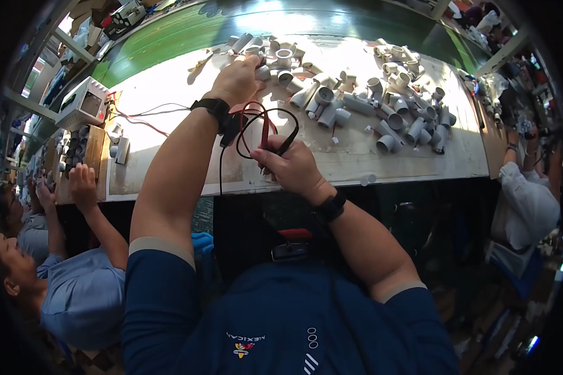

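My left hand [236, 80] reaches to the far-left part of a pile of grey plastic pipe fittings. Its fingers are curled at a grey pipe fitting [254, 50], partly hiding it. Nearer to me, my right hand [292, 167] is closed around a red test probe [264, 134] and a black test probe [288, 145]. Their red and black leads loop above that hand, close to my left wrist. Below the left wrist hangs a thin black cable [221, 169]. Several fittings have short red wires with small white connectors.
More pipe fittings [391, 122] spread over the right of the white-topped table [188, 147]. A white boxy device [84, 103] with red and black wires stands left. Co-workers sit at the left, one with a raised hand [83, 186], and at the right in a white sleeve [528, 200].
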Demonstrator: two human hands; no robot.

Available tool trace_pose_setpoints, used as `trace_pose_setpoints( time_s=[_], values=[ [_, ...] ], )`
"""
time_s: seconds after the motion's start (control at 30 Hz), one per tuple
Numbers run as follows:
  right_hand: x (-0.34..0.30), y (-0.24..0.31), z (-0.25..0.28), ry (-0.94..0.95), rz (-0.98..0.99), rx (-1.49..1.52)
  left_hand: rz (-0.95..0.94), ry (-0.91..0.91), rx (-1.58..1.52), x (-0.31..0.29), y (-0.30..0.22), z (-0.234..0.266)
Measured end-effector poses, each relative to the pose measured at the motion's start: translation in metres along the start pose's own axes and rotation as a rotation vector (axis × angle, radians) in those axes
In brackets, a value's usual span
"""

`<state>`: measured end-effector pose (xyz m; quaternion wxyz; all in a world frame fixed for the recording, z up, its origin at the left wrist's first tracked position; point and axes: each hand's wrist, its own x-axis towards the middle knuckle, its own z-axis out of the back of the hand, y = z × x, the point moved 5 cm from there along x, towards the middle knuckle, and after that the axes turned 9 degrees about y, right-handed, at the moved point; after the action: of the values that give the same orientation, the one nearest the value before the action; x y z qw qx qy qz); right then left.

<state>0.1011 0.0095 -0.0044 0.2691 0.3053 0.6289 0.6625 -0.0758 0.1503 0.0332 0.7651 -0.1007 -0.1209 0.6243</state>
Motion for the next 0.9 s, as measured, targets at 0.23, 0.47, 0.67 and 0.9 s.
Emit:
trace_pose_setpoints(
  time_s=[0.23,0.47,0.67,0.9],
  values=[
    [-0.007,-0.007,0.005,0.011,-0.045,0.19,0.095,-0.104,-0.548,-0.08,0.006,0.012],
    [-0.021,-0.02,-0.006,-0.043,-0.07,0.196,0.173,-0.016,-1.884,-0.256,-0.045,-0.033],
    [-0.022,-0.017,-0.021,-0.085,-0.11,0.161,0.16,0.096,-2.386,-0.3,-0.051,-0.081],
    [-0.031,-0.024,-0.044,-0.087,-0.098,0.17,0.226,0.115,-2.482,-0.316,-0.067,-0.106]
  ],
)
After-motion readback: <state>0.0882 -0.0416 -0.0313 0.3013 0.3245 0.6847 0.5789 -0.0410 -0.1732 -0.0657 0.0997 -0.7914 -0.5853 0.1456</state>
